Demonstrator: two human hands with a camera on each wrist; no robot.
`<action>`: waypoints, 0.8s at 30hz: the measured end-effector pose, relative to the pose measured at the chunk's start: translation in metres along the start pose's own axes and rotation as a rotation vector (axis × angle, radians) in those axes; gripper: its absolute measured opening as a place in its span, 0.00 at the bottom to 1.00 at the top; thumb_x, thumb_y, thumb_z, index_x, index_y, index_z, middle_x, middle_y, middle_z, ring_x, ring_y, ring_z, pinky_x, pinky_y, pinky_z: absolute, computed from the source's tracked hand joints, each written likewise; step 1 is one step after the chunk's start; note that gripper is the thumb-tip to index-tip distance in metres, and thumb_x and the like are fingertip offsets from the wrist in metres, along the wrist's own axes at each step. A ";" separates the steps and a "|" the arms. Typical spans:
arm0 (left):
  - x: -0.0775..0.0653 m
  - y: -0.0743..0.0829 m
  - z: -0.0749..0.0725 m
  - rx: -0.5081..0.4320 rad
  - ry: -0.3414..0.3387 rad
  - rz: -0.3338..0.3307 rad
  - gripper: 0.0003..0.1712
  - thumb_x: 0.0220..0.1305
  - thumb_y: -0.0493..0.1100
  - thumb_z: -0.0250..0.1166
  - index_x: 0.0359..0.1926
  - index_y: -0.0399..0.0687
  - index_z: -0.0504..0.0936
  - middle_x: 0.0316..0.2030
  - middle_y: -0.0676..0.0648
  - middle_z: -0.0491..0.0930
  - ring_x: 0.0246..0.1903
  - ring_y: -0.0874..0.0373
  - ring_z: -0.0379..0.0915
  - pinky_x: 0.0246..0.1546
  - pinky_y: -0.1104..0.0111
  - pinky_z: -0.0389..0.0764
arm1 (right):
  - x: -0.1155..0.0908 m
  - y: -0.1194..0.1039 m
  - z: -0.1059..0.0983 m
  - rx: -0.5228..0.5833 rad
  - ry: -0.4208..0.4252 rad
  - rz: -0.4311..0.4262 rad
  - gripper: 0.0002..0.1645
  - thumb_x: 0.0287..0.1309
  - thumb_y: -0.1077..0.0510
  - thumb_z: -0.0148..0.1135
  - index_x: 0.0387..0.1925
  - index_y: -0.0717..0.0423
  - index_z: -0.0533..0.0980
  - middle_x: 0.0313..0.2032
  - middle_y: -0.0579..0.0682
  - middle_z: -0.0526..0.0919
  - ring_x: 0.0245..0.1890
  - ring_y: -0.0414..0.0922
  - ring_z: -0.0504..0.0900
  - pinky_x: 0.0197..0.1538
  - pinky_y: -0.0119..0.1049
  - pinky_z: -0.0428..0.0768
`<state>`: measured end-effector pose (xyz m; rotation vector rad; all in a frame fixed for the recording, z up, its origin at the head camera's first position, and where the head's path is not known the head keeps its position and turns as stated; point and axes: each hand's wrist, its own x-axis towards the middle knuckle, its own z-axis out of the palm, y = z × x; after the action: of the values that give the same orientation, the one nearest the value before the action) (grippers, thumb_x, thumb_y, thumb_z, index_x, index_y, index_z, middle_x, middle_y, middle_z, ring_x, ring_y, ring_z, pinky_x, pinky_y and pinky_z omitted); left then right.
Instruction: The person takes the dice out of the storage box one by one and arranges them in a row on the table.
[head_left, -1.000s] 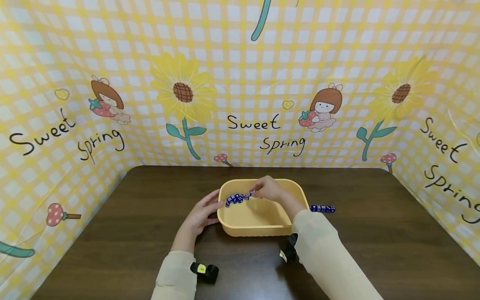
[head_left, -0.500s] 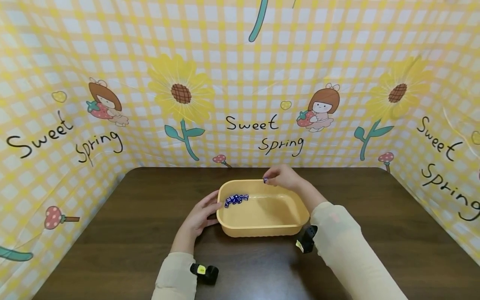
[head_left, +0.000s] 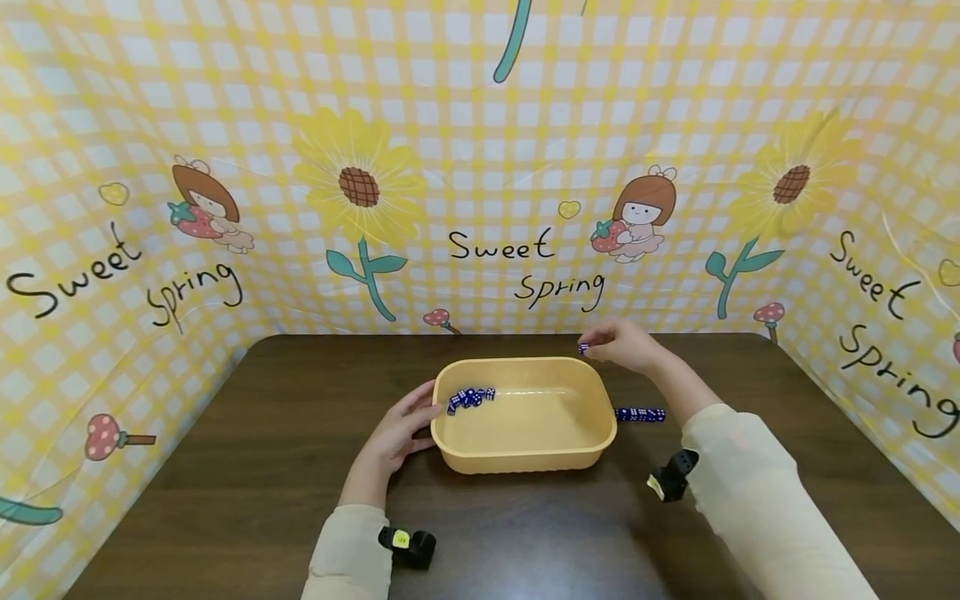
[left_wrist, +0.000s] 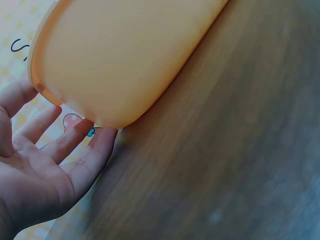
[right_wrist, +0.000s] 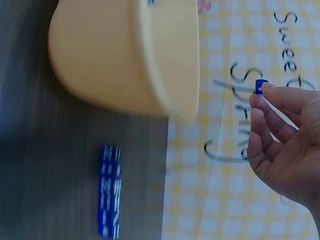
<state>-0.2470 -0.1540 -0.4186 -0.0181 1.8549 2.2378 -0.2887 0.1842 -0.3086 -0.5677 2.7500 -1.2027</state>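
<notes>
A blue die (head_left: 583, 349) with white pips is pinched between the thumb and forefinger of my right hand (head_left: 624, 346), raised behind the tub's far right corner. In the right wrist view the same die (right_wrist: 261, 87) sticks out past the fingertips. My left hand (head_left: 397, 429) holds the left end of the yellow plastic tub (head_left: 525, 464), thumb at the rim and fingers spread against the outer wall (left_wrist: 125, 60). Several blue dice (head_left: 471, 397) lie in a loose heap at the tub's left inside. Outside its right end, more dice (head_left: 640, 414) stand in a straight row.
Everything stands on a dark brown wooden table (head_left: 262, 467). A yellow checked cloth (head_left: 480, 167) with printed flowers and words hangs behind and along both sides. Each wrist wears a small black camera (head_left: 411, 546).
My right hand has lifted a die from the heap, carried it over the far rim and moved right. The row of dice is back in sight. My left hand stays at the tub.
</notes>
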 end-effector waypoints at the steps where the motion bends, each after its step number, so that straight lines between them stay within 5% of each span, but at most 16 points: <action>1: 0.000 0.000 0.000 0.000 0.000 0.000 0.30 0.56 0.38 0.57 0.60 0.53 0.62 0.56 0.42 0.63 0.50 0.46 0.63 0.38 0.52 0.70 | -0.003 0.004 -0.003 -0.002 0.006 -0.009 0.13 0.50 0.66 0.56 0.39 0.68 0.75 0.33 0.56 0.78 0.31 0.46 0.76 0.35 0.39 0.74; 8: 0.000 0.000 -0.001 0.006 0.004 0.003 0.29 0.56 0.38 0.57 0.60 0.53 0.62 0.56 0.41 0.63 0.49 0.46 0.64 0.38 0.52 0.71 | -0.024 0.035 -0.023 -0.055 0.069 -0.037 0.12 0.49 0.66 0.57 0.36 0.70 0.75 0.30 0.54 0.78 0.30 0.46 0.75 0.34 0.42 0.74; 24: 0.000 -0.001 0.000 0.016 0.018 -0.002 0.29 0.56 0.39 0.58 0.59 0.54 0.63 0.55 0.42 0.64 0.48 0.46 0.64 0.37 0.53 0.71 | -0.070 0.092 -0.035 -0.073 0.101 0.060 0.11 0.49 0.69 0.55 0.36 0.73 0.74 0.29 0.58 0.79 0.31 0.54 0.75 0.32 0.41 0.73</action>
<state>-0.2466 -0.1543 -0.4192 -0.0373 1.8811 2.2281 -0.2596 0.2914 -0.3558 -0.4385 2.8822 -1.1531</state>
